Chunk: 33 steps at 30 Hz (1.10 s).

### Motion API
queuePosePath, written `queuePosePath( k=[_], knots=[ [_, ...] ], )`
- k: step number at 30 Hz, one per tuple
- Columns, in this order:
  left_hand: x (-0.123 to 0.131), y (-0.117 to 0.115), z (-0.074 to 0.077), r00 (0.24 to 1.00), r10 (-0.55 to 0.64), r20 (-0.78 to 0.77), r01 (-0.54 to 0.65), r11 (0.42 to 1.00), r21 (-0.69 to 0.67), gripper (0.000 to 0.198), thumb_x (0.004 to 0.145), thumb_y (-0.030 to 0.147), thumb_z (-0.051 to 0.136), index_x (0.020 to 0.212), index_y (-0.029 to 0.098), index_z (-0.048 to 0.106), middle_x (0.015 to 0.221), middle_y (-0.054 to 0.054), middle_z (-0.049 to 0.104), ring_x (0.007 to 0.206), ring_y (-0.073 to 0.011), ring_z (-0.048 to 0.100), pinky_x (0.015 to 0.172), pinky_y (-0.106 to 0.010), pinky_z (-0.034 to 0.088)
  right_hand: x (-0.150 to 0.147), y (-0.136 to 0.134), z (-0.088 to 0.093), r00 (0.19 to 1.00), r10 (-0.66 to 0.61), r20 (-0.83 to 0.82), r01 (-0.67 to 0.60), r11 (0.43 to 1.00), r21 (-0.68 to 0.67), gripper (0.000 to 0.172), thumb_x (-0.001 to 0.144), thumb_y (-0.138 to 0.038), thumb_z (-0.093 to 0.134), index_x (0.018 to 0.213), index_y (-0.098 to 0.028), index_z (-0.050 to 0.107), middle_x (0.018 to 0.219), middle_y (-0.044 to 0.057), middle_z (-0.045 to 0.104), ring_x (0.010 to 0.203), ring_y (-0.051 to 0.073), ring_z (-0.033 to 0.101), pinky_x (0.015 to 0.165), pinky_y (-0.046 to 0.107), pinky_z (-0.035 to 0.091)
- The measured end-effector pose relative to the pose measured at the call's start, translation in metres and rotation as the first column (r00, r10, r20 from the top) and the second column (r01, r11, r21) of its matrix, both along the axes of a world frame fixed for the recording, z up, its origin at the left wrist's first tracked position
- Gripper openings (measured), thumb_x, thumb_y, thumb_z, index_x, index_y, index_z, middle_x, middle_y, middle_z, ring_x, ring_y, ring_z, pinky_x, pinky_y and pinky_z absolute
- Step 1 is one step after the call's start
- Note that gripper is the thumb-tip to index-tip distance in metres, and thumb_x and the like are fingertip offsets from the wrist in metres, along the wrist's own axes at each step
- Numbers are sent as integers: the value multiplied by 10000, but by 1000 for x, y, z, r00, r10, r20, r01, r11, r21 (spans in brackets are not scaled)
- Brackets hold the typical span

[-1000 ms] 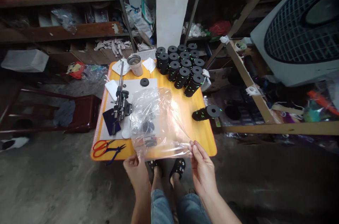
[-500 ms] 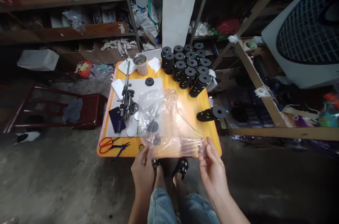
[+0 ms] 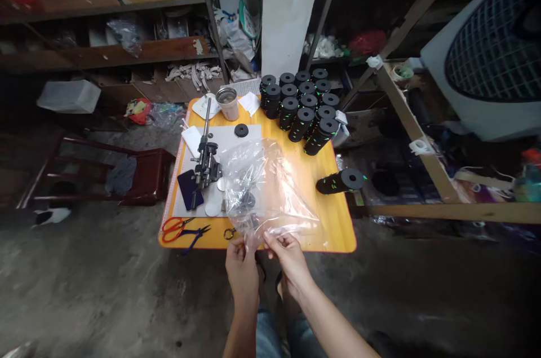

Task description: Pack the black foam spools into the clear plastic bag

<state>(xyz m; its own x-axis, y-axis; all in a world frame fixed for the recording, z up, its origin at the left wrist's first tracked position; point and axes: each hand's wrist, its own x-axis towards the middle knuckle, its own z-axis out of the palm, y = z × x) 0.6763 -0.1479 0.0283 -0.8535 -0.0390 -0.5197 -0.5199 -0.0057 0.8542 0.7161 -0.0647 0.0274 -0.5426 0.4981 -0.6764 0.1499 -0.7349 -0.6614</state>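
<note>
A clear plastic bag lies spread over the middle of the yellow table, its near edge gathered at the front. My left hand pinches that edge between thumb and fingers. Close beside it, my right hand has thumb and fingers closed on the same edge. Through the film a dark round disc shows, blurred by the plastic. Left of the bag stands a black metal clamp-like device with a rod. Red-handled scissors, blue-handled pliers and a small dark ring lie near my left hand.
Several black spools with green specks stand grouped at the back right; another spool lies at the right edge. A cup stands at the back, a phone lies left. A wooden frame is right, a dark-red chair left.
My right hand has moved left along the bag's near edge, close to my left hand. The bag's edge, stretched between both hands before, is now bunched together. The view has shifted slightly.
</note>
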Motion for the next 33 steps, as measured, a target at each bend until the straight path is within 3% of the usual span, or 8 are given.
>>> queuePosePath(
  k=[2,6,9,13,21,24,28,33],
  knots=[
    [-2,0,0,999,50,18,-51,997,57,389,647,455,784,796,160,580,773,-17,669,761,-171,659,736,-301,528,3,5,-3,992,105,-67,-97,989,109,364,619,-433,840,818,-175,677,650,-25,644,531,81,535,521,197,424],
    [-6,1,3,998,52,18,-54,992,118,404,677,496,756,826,162,584,749,2,645,645,-126,611,642,-265,522,13,7,-9,949,274,-156,-226,937,268,402,726,-365,769,1086,-239,641,1000,32,698,874,157,647,779,264,505],
    [-5,0,0,1000,-4,-21,4,1000,30,374,720,482,725,861,163,592,751,-10,654,660,-130,609,646,-258,512,8,5,-10,973,210,-92,-174,939,295,342,747,-421,735,1000,-222,623,883,19,681,735,141,620,674,254,509],
    [-2,1,-6,996,-52,-79,47,997,-64,327,731,439,719,868,167,601,845,-57,694,814,-179,661,746,-288,525,-8,5,-8,993,114,-20,-106,966,234,418,685,-505,762,912,-198,592,787,5,642,571,119,543,467,221,422],
    [-11,2,2,995,-60,-79,51,992,-119,320,631,383,776,804,162,622,733,-38,683,731,-179,665,707,-280,525,-10,8,-4,997,76,-3,-74,970,230,337,674,-466,778,712,-193,584,606,-15,588,517,122,502,529,262,421],
    [-15,1,3,996,9,-90,-16,997,-79,322,620,370,790,793,162,614,701,-6,649,677,-143,630,660,-244,502,-11,4,-7,1000,19,4,-20,975,221,321,679,-453,779,716,-189,601,604,-10,589,517,124,501,539,267,414],
    [-17,3,-1,989,148,-29,-145,986,83,360,624,376,801,820,165,585,716,21,619,659,-106,590,654,-222,482,-12,-1,-12,998,-60,-14,61,974,216,333,697,-476,768,787,-180,645,621,-25,584,527,100,486,542,237,408],
    [-17,6,-1,954,295,-52,-287,950,124,385,618,358,821,845,178,569,728,42,604,654,-89,583,657,-210,476,-13,-1,-11,999,33,-26,-26,971,239,328,740,-489,731,789,-172,662,581,-43,568,475,76,441,518,220,386]
  ],
)
